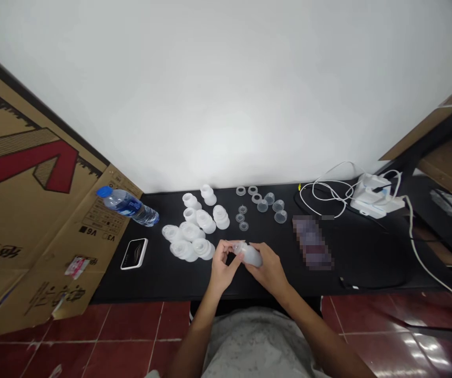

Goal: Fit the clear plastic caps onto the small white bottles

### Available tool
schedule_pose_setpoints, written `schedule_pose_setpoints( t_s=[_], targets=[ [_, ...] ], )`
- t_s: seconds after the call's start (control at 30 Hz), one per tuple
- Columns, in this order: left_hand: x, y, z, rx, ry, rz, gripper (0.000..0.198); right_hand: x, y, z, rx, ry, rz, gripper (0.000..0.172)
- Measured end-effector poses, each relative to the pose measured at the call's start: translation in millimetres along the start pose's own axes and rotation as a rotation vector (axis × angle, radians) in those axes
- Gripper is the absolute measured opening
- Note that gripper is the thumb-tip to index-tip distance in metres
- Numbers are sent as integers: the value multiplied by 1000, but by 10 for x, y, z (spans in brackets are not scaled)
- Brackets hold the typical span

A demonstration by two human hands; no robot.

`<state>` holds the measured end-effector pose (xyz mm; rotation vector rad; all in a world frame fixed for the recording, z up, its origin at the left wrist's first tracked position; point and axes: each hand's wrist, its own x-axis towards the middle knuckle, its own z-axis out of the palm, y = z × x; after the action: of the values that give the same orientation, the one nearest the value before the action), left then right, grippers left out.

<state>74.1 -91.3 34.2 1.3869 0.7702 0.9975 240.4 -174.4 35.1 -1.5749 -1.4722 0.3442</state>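
Note:
Between my hands is a small translucent baby bottle (253, 256), tilted with its top toward the left. My left hand (223, 265) has its fingers and thumb at the bottle's top end, where a clear nipple seems to sit. My right hand (271, 266) is wrapped around the bottle's body. To the left lies a group of several white bottles (192, 231), some with tops fitted and some with open necks. Beyond my hands are several white rings (240, 190), clear nipples (240, 217) in a short column, and several clear dome caps (280, 216).
The black table (158, 283) runs against a white wall. A water bottle (129, 206) and a white phone-like device (134, 254) are at the left, beside a large cardboard box (32, 210). A blurred-out item (312, 242), white cables (324, 186) and a power strip (373, 194) occupy the right.

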Motion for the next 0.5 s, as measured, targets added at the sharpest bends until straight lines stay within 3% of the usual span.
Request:
schedule_pose_setpoints(
  t_s=[0.1,0.17,0.3,0.43,0.5],
  targets=[
    [-2,49,-8,-140,-121,-42,29,91,-56,-162,179,-173,86,39],
    [-1,66,-2,-197,-137,-51,33,136,-104,-257,247,-253,118,44],
    [22,69,29,-229,-37,-55,36,128,-153,-306,324,-116,270,68],
    [30,75,73,-258,17,-52,38,95,-165,-242,621,55,428,57],
    [0,89,103,-258,14,-31,39,88,-183,-230,691,72,568,55]
  ],
)
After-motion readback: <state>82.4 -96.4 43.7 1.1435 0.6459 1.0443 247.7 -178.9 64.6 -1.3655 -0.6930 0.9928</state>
